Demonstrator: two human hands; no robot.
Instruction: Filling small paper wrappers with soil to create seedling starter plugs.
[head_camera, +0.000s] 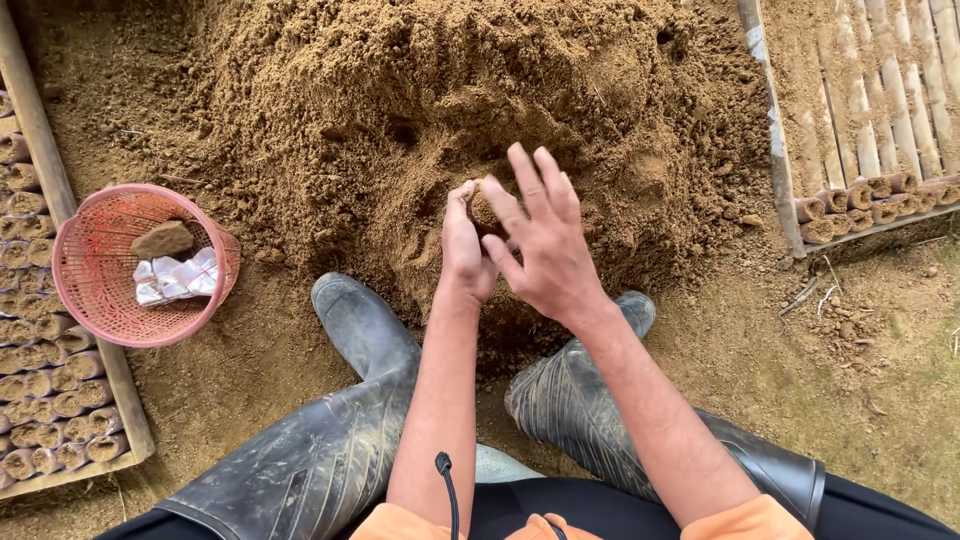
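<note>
Filling looks underway: soil heap (450, 110) at twelve o'clock, basket (95, 300) at nine, left hand (464, 245) gripping a small soil-filled bag (484, 210), right hand (545, 245) fingers spread, pressing. Next likely calls for firm tamping.

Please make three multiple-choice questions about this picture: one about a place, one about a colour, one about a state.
1. Where is the basket?
A. left of the left boot
B. on top of the soil heap
C. on the right tray

2. What colour is the basket?
A. blue
B. pink
C. green

3. What is the left hand doing?
A. lying flat
B. holding a small soil-filled bag
C. gripping a boot

Answers: 1 A, it stands left of the boot beside the filled tray. 2 B, the mesh is pink. 3 B, fingers wrap the bag while the right hand presses on it.
</note>
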